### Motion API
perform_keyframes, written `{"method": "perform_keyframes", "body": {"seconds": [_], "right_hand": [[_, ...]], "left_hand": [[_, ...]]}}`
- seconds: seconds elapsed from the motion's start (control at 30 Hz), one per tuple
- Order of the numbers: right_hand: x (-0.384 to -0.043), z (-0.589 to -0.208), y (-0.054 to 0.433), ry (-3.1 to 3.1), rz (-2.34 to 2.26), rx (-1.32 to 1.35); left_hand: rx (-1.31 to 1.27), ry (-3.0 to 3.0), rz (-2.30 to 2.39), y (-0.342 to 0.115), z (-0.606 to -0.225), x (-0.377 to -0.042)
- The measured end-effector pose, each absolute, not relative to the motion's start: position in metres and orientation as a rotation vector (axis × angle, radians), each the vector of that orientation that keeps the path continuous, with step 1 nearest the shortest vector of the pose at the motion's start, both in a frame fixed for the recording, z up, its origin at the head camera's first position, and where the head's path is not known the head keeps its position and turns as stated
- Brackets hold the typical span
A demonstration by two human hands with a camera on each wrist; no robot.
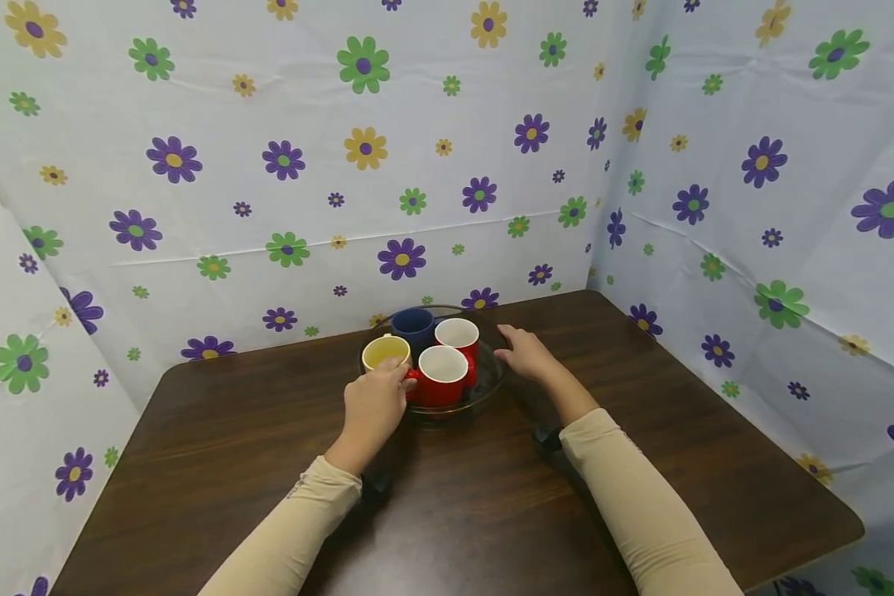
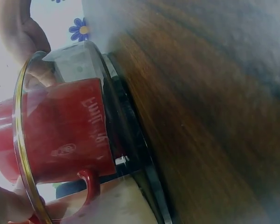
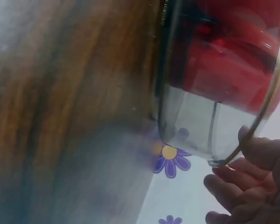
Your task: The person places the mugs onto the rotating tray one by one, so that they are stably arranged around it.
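Observation:
In the head view, a round clear-walled glass bowl with a gold rim holds several mugs. My left hand is at its front left, pinching the handle of the front red mug. The second red mug, white inside, stands behind it. A yellow mug sits beside my left fingers, with a blue mug at the back. My right hand is at the right side; in the right wrist view, its thumb lies on the rim and its curled fingers are outside the wall.
The bowl stands on a dark brown wooden table, near its back edge. Flower-printed white sheets hang close behind and along the right side. Dark wrist straps sit under both wrists.

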State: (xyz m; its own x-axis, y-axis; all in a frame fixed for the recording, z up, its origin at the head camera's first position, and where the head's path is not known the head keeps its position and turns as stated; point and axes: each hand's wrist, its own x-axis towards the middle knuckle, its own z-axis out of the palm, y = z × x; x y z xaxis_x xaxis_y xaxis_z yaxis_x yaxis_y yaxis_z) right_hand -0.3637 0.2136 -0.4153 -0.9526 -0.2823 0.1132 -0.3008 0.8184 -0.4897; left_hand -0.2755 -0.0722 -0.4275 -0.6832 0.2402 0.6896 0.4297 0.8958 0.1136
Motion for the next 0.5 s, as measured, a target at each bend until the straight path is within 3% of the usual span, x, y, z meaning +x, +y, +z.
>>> {"method": "perform_keyframes", "body": {"seconds": [0.5], "right_hand": [[-0.348, -0.412, 0.19, -3.011, 1.053, 0.727]], "left_hand": [[-0.589, -2.39, -0.438, -0.086, -0.423, -0.277]]}}
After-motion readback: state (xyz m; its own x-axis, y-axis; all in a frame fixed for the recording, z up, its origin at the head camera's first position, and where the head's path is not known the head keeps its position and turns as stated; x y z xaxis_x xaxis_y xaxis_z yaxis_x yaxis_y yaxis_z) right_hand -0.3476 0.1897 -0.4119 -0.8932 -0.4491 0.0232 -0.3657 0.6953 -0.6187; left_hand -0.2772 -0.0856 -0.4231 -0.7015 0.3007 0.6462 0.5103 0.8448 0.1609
